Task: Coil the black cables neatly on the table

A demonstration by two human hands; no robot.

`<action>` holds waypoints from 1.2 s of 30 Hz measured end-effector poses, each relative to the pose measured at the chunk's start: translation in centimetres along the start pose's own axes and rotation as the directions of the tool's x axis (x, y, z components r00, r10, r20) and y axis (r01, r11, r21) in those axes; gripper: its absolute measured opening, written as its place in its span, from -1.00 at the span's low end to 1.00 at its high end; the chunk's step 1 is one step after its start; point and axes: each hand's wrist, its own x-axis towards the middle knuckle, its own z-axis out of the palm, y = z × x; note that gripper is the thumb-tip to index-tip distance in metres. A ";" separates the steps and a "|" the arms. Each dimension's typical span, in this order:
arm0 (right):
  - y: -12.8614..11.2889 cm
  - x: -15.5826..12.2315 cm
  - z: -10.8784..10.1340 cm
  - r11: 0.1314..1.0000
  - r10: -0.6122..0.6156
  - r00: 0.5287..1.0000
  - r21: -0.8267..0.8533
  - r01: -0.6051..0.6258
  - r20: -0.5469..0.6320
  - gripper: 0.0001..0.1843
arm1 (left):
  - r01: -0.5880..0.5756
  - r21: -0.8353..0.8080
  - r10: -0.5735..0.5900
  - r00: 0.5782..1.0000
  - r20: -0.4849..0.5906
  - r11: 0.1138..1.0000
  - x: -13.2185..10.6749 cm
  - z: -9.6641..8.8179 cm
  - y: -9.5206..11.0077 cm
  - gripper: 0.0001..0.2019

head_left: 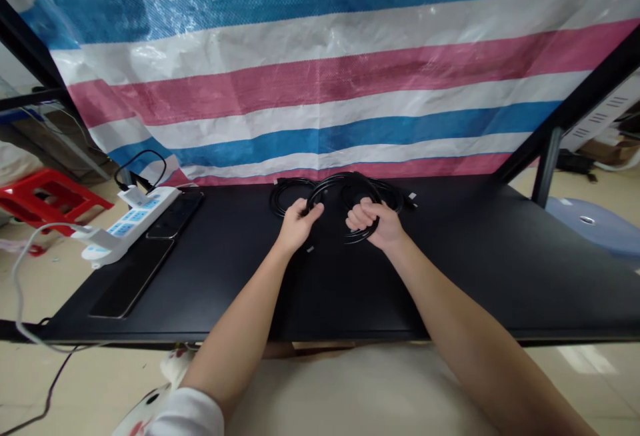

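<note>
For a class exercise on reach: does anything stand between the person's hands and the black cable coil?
Nothing visible does: the left hand touches the black cable coil, and the right hand grips it.

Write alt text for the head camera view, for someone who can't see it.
A person's left hand and right hand grip loops of a coiled black cable over a black table. A white power strip lies at the table's left end beside two dark flat slabs. A blue, pink and white striped tarp hangs behind.
</note>
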 end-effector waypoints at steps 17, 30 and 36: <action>1.8 4.4 5.0 -0.042 0.115 0.923 -0.931 -0.364 -0.366 -0.58 | 0.094 -0.452 -0.306 0.853 -0.422 0.887 2.6 -3.7 0.1 -0.70; 3.4 9.4 4.9 0.089 0.096 0.849 -0.845 -0.527 -0.519 -0.61 | 0.157 0.842 0.087 0.968 -0.234 0.516 1.5 -3.6 -1.8 -0.53; 3.8 8.1 5.7 -0.042 -0.030 0.935 -0.934 -0.355 -0.354 -0.60 | -0.060 0.907 0.033 0.998 0.050 0.417 1.4 -3.3 -1.7 -0.77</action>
